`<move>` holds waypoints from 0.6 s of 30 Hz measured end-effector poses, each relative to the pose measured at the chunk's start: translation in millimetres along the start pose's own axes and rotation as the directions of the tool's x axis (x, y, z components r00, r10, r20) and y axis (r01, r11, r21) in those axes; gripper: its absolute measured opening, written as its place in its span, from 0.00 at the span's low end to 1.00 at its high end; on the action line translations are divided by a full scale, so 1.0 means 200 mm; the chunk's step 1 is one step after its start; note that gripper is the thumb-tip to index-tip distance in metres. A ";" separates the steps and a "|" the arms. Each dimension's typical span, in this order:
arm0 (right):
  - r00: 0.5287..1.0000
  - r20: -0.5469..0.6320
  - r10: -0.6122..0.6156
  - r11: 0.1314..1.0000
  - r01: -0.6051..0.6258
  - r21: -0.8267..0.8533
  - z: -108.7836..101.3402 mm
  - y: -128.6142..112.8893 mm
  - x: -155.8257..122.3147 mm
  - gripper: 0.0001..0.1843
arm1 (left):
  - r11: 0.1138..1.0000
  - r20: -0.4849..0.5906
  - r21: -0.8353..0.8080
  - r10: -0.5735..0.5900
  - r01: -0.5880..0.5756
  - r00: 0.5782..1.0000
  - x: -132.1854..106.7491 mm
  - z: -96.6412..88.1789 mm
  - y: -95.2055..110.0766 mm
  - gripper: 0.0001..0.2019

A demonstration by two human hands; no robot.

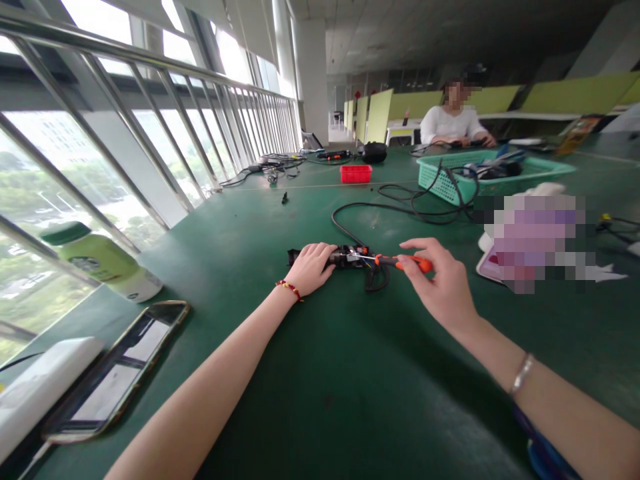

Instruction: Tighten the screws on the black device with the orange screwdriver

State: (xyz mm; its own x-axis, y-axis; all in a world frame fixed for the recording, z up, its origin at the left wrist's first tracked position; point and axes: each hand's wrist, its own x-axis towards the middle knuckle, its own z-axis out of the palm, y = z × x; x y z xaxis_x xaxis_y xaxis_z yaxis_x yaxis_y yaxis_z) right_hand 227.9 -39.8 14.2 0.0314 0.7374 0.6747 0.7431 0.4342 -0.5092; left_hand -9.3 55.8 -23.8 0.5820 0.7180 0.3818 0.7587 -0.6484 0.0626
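Observation:
My left hand (311, 268) lies over the left part of a black corded device (345, 257), its fingers closed on the body and pressing it to the table. Small coloured wires and inner parts show at the device's right end. My right hand (443, 283) grips the end of a screwdriver (393, 261) with an orange and black handle between thumb and fingers. The screwdriver lies nearly level, its metal shaft pointing left into the exposed part of the device. Where exactly the tip sits is too small to tell. A black cable (345, 227) runs from the device toward the back.
A green basket (435, 177) with tools and cables stands at back right; a red box (356, 174) is at centre back. A bottle (100, 260), a phone (120, 373) and a white power strip (47, 393) lie at left. Across the table sits a person (453, 123).

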 end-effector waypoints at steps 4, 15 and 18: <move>0.997 0.057 0.056 0.993 -0.050 -0.104 -0.02 -0.05 0.14 0.12 | 1.000 -0.034 0.008 0.013 -0.012 0.999 -0.01 0.01 0.00 0.18; 0.937 0.348 -0.027 0.990 0.073 -0.119 -0.12 -0.12 0.34 0.07 | 1.000 -0.064 0.020 -0.006 0.007 0.998 -0.01 0.01 -0.01 0.20; 0.924 0.382 0.035 0.973 0.055 -0.222 -0.13 -0.13 0.35 0.13 | 1.000 -0.069 0.011 -0.005 0.006 0.998 -0.01 0.01 0.00 0.20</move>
State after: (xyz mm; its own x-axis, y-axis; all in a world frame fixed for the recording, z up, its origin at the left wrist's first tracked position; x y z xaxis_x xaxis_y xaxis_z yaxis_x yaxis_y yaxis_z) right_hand 228.2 -12.8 88.4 -0.2003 0.8939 0.4012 0.8737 0.3482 -0.3397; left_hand -10.9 55.0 -26.5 0.5565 0.7020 0.4445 0.7652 -0.6414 0.0549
